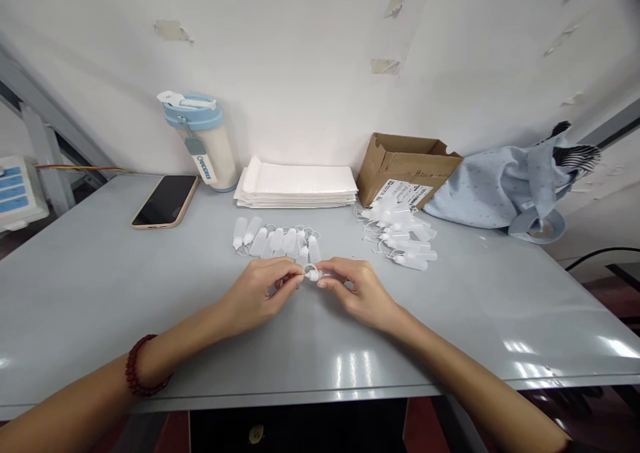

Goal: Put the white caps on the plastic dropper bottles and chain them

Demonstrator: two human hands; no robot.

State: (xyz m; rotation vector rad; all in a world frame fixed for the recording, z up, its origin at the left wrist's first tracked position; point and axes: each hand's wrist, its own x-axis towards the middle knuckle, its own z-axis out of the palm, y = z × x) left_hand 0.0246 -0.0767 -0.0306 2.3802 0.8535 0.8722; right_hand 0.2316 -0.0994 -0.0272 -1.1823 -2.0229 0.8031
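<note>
Between my hands lies a small translucent bottle [314, 275] on its side, its white tip pointing left and a thin loop at its neck. My right hand [353, 289] grips the bottle's body between thumb and fingers. At the tip, the thumb and fingers of my left hand [267, 289] are pinched together; what they hold is too small to make out. Just beyond my hands, several similar bottles [277, 241] form a rough row. A looser pile of such bottles [404, 235] lies to the right.
A phone [165, 201] and a blue-lidded tumbler [204, 143] stand at the back left of the grey table [90, 293]. Stacked white envelopes [300, 186], an open cardboard box [406, 170] and a light blue cloth bag [493, 186] are along the wall.
</note>
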